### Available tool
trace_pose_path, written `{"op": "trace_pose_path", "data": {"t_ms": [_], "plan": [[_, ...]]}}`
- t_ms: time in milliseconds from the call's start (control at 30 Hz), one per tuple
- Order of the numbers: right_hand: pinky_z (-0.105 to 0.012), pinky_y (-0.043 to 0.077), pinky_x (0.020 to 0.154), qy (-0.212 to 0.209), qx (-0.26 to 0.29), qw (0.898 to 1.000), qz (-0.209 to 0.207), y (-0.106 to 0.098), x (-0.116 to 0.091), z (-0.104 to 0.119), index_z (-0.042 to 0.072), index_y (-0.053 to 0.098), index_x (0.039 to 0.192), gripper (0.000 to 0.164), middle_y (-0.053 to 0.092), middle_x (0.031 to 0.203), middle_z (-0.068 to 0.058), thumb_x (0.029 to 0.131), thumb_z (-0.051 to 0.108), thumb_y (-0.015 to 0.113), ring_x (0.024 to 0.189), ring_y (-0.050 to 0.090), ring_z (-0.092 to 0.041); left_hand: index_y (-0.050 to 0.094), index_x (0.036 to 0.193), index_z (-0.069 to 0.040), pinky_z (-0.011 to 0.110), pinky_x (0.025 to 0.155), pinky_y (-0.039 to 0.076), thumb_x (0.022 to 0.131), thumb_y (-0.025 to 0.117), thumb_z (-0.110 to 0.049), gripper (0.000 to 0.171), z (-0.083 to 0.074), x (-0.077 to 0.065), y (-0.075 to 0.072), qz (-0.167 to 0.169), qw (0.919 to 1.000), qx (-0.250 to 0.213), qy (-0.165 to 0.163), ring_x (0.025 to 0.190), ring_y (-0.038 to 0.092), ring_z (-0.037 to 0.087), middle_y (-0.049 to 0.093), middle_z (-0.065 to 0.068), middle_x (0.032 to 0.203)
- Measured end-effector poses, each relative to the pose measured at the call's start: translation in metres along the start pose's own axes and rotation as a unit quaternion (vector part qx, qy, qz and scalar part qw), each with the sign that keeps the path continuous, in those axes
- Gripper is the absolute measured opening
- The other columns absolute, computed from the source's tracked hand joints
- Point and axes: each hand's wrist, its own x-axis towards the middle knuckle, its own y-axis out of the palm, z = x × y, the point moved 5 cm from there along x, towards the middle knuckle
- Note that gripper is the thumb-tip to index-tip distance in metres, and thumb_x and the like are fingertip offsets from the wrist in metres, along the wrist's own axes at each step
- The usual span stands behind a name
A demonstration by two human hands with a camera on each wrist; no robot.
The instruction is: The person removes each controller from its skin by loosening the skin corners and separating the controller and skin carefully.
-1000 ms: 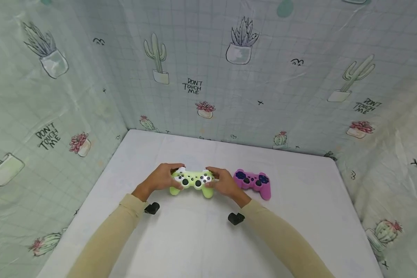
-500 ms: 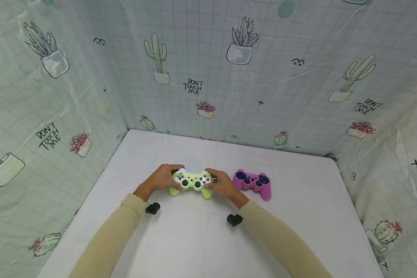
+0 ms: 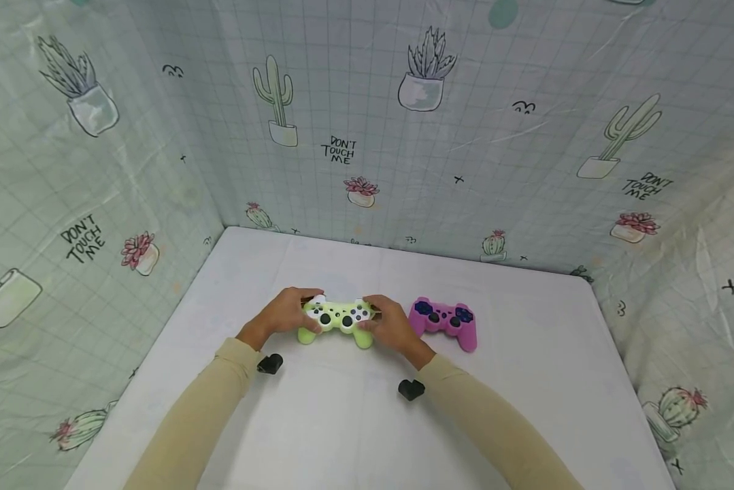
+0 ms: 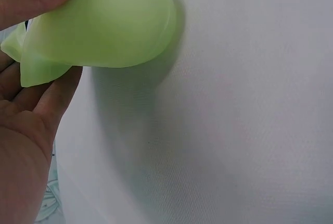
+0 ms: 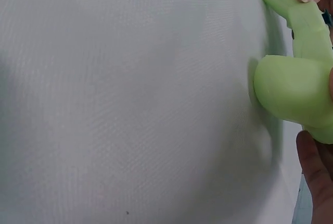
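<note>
Lime-green game controller (image 3: 337,315) is held left of a pink controller (image 3: 445,321); contact with the white table (image 3: 342,422) cannot be told. Left hand (image 3: 285,313) grips the green one's left end, right hand (image 3: 393,322) the right end, thumbs in front, fingers behind. Pink controller lies just beside the right hand.

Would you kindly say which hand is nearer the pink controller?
Right: the right hand is beside the pink controller; the left hand holds the far end of the green controller.
</note>
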Motion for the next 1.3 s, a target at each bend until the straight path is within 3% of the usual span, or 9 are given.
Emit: {"op": "trace_pose_path", "data": {"t_ms": [200,600,1100,1300], "plan": [[-0.040,0.058,0.101,-0.027,-0.030,0.999,-0.022,-0.003,0.002,0.005,0.000,0.064,0.128,0.045,0.065,0.126,-0.014,0.088,0.010,0.082,0.114,0.064,-0.026,0.055,0.152,-0.014,0.055,0.122,0.038,0.073,0.094,-0.026,0.089,0.004,0.004,0.000,0.002,1.0000,-0.008,-0.005,0.142,0.052,0.034,0.058,0.014,0.153],[-0.041,0.055,0.098,0.037,-0.044,0.997,0.052,-0.007,0.022,-0.001,0.006,0.060,0.119,0.041,0.062,0.111,-0.010,0.087,0.012,0.084,0.104,0.058,-0.025,0.052,0.154,-0.012,0.055,0.122,0.038,0.077,0.092,-0.026,0.088,0.006,0.010,0.003,0.018,0.9998,0.000,-0.011,0.142,0.052,0.034,0.056,0.016,0.154],[-0.031,0.046,0.082,0.039,-0.055,0.993,0.096,-0.014,0.032,0.000,0.011,0.058,0.103,0.032,0.056,0.097,-0.005,0.088,0.017,0.085,0.094,0.053,-0.020,0.051,0.154,-0.012,0.052,0.118,0.042,0.079,0.090,-0.025,0.086,0.006,0.013,0.002,0.026,0.9993,-0.014,-0.025,0.133,0.056,0.030,0.059,0.016,0.151],[-0.031,0.043,0.075,0.026,-0.045,0.995,0.087,-0.008,0.030,-0.005,0.010,0.058,0.097,0.025,0.052,0.087,-0.003,0.091,0.017,0.081,0.087,0.051,-0.019,0.052,0.154,-0.012,0.053,0.118,0.042,0.079,0.090,-0.026,0.085,0.007,0.014,0.001,0.026,0.9992,-0.006,-0.030,0.132,0.056,0.031,0.058,0.016,0.153]]}}
